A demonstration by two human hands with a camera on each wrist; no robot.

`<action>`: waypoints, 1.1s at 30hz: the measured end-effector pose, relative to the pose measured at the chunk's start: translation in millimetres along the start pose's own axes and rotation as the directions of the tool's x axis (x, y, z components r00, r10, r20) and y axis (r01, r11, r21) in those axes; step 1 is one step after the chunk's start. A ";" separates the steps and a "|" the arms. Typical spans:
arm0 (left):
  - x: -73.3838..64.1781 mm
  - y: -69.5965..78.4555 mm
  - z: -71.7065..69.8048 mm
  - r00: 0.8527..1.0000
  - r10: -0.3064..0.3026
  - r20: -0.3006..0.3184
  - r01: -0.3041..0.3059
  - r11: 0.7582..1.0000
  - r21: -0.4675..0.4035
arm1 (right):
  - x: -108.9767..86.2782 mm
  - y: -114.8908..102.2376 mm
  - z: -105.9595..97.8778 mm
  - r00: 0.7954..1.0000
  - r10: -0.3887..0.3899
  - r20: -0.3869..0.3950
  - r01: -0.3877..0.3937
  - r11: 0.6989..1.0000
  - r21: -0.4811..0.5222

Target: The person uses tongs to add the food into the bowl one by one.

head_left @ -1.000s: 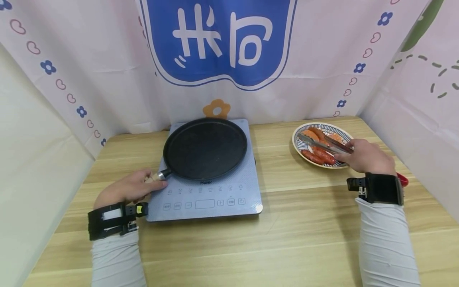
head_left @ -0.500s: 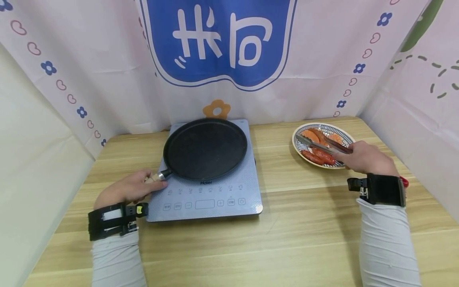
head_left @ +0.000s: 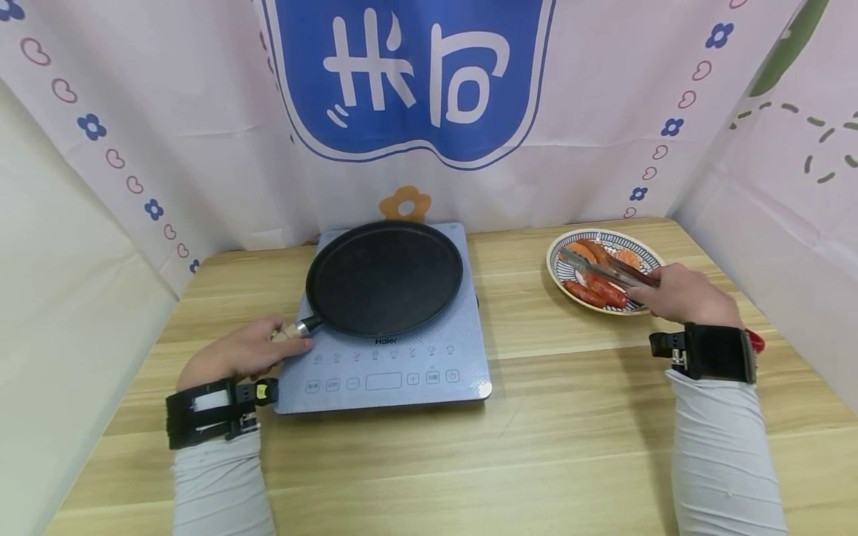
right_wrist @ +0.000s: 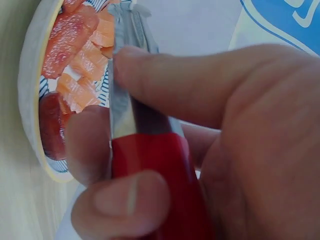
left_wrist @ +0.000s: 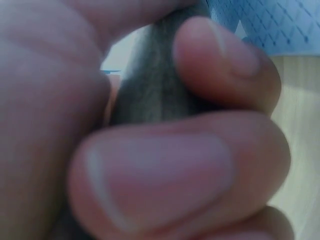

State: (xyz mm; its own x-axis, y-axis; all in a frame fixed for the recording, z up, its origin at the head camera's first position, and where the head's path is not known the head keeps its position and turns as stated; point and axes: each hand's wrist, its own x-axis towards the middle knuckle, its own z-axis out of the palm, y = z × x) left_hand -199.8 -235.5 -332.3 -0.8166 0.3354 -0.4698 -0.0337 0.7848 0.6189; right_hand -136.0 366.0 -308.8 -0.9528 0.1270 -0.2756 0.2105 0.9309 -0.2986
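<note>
My left hand (head_left: pixel 244 350) grips the wooden handle (left_wrist: pixel 150 85) of a flat black pan (head_left: pixel 385 279), fingers curled round it. The pan rests on a pale blue induction cooker (head_left: pixel 402 394). At the right, my right hand (head_left: pixel 690 296) holds metal tongs with red handles (right_wrist: pixel 155 175), thumb on one arm and fingers round the other side. The tongs reach over a patterned plate (head_left: pixel 553 277). On the plate are red sausages (head_left: pixel 605 290) and orange pieces of food (right_wrist: pixel 80 92). Whether the tong tips hold any food cannot be told.
Everything stands on a light wooden table (head_left: pixel 469 476). Behind it hangs a white cloth with a blue printed sign (head_left: pixel 415 134). A pale wall (head_left: pixel 60 298) borders the left side. Table surface lies between cooker and plate.
The tongs have shifted slightly over the plate, with their tips first moving a little left and then back right. My left hand and the pan stay still.
</note>
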 end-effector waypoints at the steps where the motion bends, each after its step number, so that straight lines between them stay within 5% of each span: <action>1: -0.4 -0.5 -0.2 1.000 -0.003 -0.002 0.003 1.000 -0.001 | -0.2 -0.4 -0.4 1.000 -0.001 0.001 0.001 1.000 -0.002; 15: -0.8 -0.4 0.1 0.999 -0.015 -0.029 0.016 0.999 0.043 | -4.2 3.7 -5.6 0.998 -0.009 0.058 0.007 0.999 0.035; 24: -0.5 0.4 -0.9 0.999 -0.021 -0.032 0.023 0.997 0.067 | 2.4 5.4 -0.5 1.000 -0.008 0.022 0.008 1.000 0.002; 33: -0.8 0.3 0.1 1.000 -0.008 0.003 0.008 0.999 -0.031 | 8.1 6.4 5.9 0.998 0.006 -0.063 -0.008 0.999 -0.031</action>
State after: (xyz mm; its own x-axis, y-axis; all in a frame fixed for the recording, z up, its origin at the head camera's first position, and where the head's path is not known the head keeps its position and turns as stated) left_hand -199.1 -235.5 -331.8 -0.8143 0.3311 -0.4767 -0.0579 0.7709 0.6343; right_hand -141.1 371.0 -318.4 -0.9634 0.1538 -0.2194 0.2110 0.9402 -0.2675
